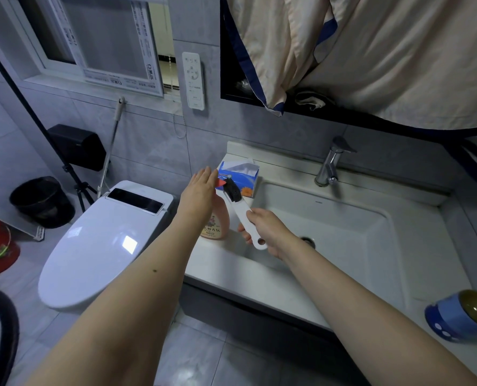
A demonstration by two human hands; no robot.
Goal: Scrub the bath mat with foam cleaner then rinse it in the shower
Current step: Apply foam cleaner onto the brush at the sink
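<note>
A peach spray bottle [217,222] with a red nozzle stands on the left rim of the white sink counter [220,263]. My left hand [199,188] reaches over it with straight fingers, just at the nozzle, partly hiding the bottle's top. My right hand [265,231] grips the white handle of a scrub brush [238,207] whose black bristle head points up toward the bottle. The bath mat is not in view.
A blue tissue box [241,176] sits behind the bottle. The faucet [330,165] stands at the basin's back. A closed toilet [98,246] is left of the counter, with a black bin [40,200] and a tripod [75,176] beyond. A blue container [460,316] lies at the counter's right edge.
</note>
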